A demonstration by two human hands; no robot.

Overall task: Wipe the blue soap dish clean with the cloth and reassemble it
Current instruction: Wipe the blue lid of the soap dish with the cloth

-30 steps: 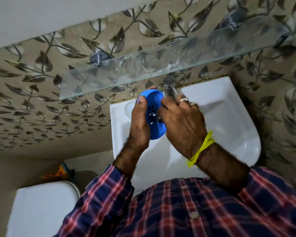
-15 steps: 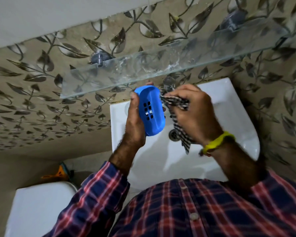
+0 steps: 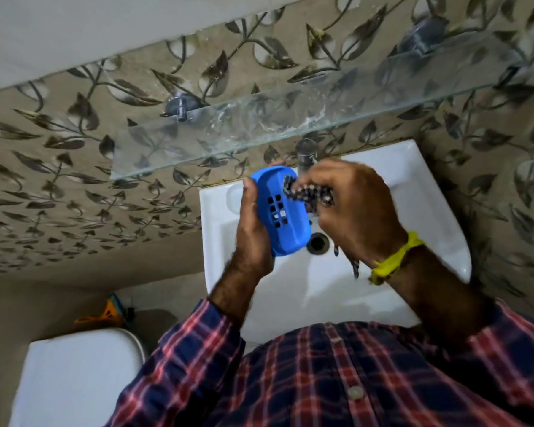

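Your left hand [image 3: 253, 232] grips the blue soap dish [image 3: 279, 211], a smooth oval plastic piece w/ a grid of square drain holes in its middle. It's held tilted over the white glossy basin [image 3: 438, 217]; thumb on the edge at 9 o'clock, fingers wrapped behind. Your right hand [image 3: 358, 208] is closed on a bunched checked cloth [image 3: 309, 192], pressing it against the dish's rim at 1 o'clock, a loose tail hanging below the hand. The drain [image 3: 318, 243] sits at 4 o'clock from the dish.
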